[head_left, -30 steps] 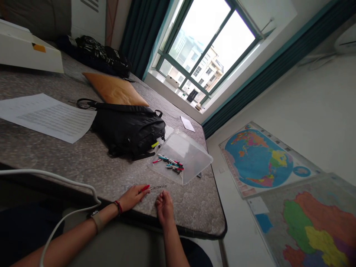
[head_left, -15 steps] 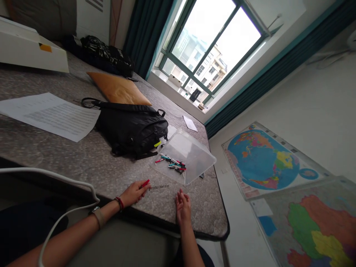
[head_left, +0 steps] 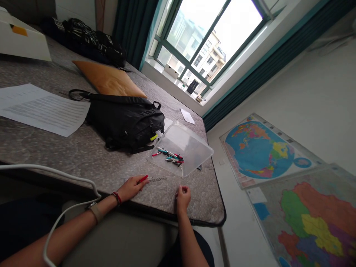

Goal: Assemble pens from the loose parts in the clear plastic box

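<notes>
A: What is being held by the left hand (head_left: 131, 188)?

B: A red pen (head_left: 143, 179) is being held there. Its grip is being closed around the pen's lower part, and the red end is being left exposed beyond the fingers, just beside the dark printed lettering (head_left: 158, 180) on the mattress (head_left: 204, 207).

A: And the right hand (head_left: 183, 196)?

B: Its fingers are being curled inward, so the grip is being drawn nearly together. Whether anything is being held inside cannot be told. The hand is being positioned over the near part of the mattress, well apart from the left one.

A: What is being seen beyond the hands?

B: A clear plastic container (head_left: 196, 152) is being supported by the mattress, and a loose heap of pens (head_left: 171, 157), red, teal and dark, is being held in its left part. A black backpack (head_left: 122, 124) is being seen just left of it, with a brown envelope (head_left: 111, 79) behind.

A: Anything farther left?

B: A printed sheet (head_left: 47, 109) is being carried by the mattress there.
</notes>
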Demonstrator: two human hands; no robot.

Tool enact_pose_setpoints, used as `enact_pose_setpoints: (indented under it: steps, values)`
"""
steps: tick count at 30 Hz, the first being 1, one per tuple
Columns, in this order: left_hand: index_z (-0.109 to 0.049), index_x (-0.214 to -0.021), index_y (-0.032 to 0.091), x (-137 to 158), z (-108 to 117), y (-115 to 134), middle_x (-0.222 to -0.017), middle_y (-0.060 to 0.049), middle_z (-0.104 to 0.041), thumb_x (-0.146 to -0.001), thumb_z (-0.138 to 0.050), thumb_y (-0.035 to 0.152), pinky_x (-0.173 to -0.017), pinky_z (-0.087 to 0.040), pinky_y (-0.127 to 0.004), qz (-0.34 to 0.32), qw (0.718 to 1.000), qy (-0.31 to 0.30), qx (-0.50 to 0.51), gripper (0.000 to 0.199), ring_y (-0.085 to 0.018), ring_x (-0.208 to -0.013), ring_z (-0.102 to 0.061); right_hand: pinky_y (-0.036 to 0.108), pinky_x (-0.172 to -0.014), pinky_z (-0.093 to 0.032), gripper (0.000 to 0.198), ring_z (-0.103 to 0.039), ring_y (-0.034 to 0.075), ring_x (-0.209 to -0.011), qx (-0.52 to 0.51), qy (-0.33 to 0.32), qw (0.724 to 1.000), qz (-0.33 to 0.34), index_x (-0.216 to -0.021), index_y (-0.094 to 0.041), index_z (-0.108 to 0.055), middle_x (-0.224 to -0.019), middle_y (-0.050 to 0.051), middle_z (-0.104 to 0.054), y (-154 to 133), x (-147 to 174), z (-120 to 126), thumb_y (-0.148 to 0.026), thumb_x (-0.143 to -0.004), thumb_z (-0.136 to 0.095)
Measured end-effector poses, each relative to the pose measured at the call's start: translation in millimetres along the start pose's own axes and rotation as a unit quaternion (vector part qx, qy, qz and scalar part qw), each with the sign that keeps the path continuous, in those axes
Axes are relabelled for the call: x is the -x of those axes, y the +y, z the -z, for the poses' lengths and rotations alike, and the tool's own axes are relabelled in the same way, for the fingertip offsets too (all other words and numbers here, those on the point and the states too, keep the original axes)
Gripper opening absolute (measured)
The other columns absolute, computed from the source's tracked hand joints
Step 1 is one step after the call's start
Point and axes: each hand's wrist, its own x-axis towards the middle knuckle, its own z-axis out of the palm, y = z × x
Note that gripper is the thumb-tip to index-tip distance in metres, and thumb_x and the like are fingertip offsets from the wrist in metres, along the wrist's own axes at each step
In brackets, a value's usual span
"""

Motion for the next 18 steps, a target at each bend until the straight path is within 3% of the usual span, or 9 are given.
enact_pose_setpoints:
  steps: [3,6,13,18]
  values:
    - [-0.063,-0.08,0.02,0.1,1.1,0.5,-0.061,0.001,-0.057,-0.088,-0.042,0.062,-0.056,-0.036,-0.024,-0.004,1.0,-0.003,-0.007,0.048,-0.015,-0.058,-0.052,0.031,-0.075,-0.045,0.024,-0.061,0.022,-0.081,0.162,0.077,0.979,0.094,-0.087,-0.021,-0.061,-0.087,0.007,-0.066,0.3,-19.4,18.3,-0.036,-0.071,-0.068]
    - [-0.063,-0.078,0.02,-0.5,1.8,1.2,-0.061,0.001,-0.057,-0.09,-0.042,0.059,-0.058,-0.036,-0.024,-0.019,1.0,-0.008,-0.019,0.046,-0.016,-0.06,-0.053,0.034,-0.084,-0.042,0.024,-0.06,0.026,-0.092,0.241,0.036,0.962,0.125,-0.092,-0.019,-0.066,-0.1,0.012,-0.065,-3.4,-37.3,27.8,-0.034,-0.074,-0.064]
    - [-0.063,-0.077,0.019,-3.3,0.2,-1.8,-0.061,0.001,-0.058,-0.091,-0.042,0.056,-0.063,-0.037,-0.025,-0.047,0.998,-0.001,-0.036,0.045,-0.017,-0.062,-0.056,0.032,-0.075,-0.04,0.01,-0.058,0.023,-0.076,0.29,-0.019,0.951,0.108,-0.07,-0.022,-0.063,-0.089,0.009,-0.062,-12.8,-55.4,25.4,-0.03,-0.075,-0.064]
    - [-0.065,-0.082,0.018,-3.6,0.0,-3.7,-0.062,0.001,-0.058,-0.091,-0.041,0.056,-0.063,-0.037,-0.025,-0.039,0.999,-0.004,-0.031,0.046,-0.017,-0.063,-0.057,0.031,-0.073,-0.04,0.016,-0.058,0.022,-0.074,0.248,-0.096,0.957,0.116,-0.076,-0.02,-0.063,-0.078,0.006,-0.064,-8.9,-36.4,24.5,-0.036,-0.079,-0.061]
